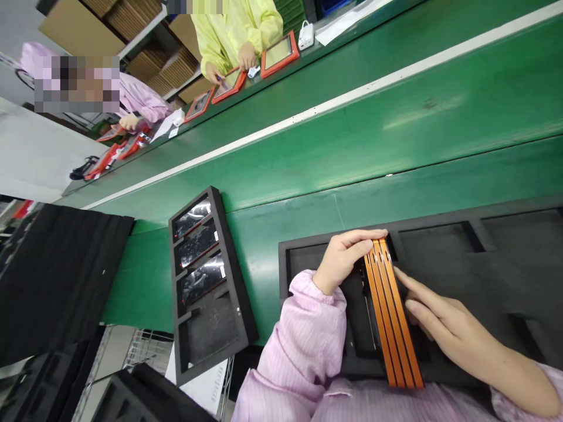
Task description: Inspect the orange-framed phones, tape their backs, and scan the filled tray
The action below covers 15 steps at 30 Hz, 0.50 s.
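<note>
Several orange-edged tablets [393, 316] stand on edge, pressed together in a stack close to my body. My left hand [345, 252] is closed on the stack's far end, its fingers reaching over the top corner and its thumb on the left side. Against the stack's right face lies my right hand [433, 310], fingers fairly straight and pressed on it, so the stack is held between both hands. Beneath is a large black foam tray [440, 269] with recessed compartments. A dark flat piece shows along the stack's left side; its kind is unclear.
To the left, a smaller black foam tray [240, 293] holds dark screens [200, 278] in three compartments. Black foam trays [57, 281] are piled at far left. Across the green bench [316, 158], two people work with red-framed tablets [280, 55]; a white adapter [306, 35] lies nearby.
</note>
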{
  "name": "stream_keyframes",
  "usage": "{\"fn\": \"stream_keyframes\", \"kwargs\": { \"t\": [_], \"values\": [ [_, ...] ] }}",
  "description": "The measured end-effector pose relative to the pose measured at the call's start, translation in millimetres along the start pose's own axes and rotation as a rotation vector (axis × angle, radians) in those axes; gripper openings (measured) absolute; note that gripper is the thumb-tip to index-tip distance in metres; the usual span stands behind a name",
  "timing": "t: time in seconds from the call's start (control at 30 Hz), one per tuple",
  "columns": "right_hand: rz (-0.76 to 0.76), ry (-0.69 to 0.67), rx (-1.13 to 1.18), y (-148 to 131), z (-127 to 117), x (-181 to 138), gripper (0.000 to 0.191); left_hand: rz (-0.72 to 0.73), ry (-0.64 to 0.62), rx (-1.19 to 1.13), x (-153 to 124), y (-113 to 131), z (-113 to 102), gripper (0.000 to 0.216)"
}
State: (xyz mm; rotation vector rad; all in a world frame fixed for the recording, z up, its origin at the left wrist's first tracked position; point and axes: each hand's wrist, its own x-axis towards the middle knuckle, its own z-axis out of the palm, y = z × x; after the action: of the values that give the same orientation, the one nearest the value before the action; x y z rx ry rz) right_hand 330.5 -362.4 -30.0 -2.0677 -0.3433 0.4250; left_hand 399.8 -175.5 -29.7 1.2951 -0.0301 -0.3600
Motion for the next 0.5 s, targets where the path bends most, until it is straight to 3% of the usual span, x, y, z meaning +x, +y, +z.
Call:
{"fn": "stream_keyframes", "kwargs": {
  "t": [0.13, 0.3, 0.4, 0.5],
  "values": [
    [0.061, 0.013, -0.014, 1, 1, -2, 0.056, 0.046, -0.038, 0.076, 1, 1, -1, 0.02],
    [0.079, -0.009, -0.035, 3, 1, -1, 0.055, 0.074, 0.031, 0.12, 4, -2, 2, 0.017],
    [-0.077, 0.034, -0.217, 2, -5, 1, 0.049, 0.086, 0.043, 0.096, 5, -5, 3, 0.018],
    [-0.379, 0.127, -0.558, -7, -16, 2, 0.046, 0.087, 0.046, 0.069, 5, -7, 4, 0.016]
  ]
}}
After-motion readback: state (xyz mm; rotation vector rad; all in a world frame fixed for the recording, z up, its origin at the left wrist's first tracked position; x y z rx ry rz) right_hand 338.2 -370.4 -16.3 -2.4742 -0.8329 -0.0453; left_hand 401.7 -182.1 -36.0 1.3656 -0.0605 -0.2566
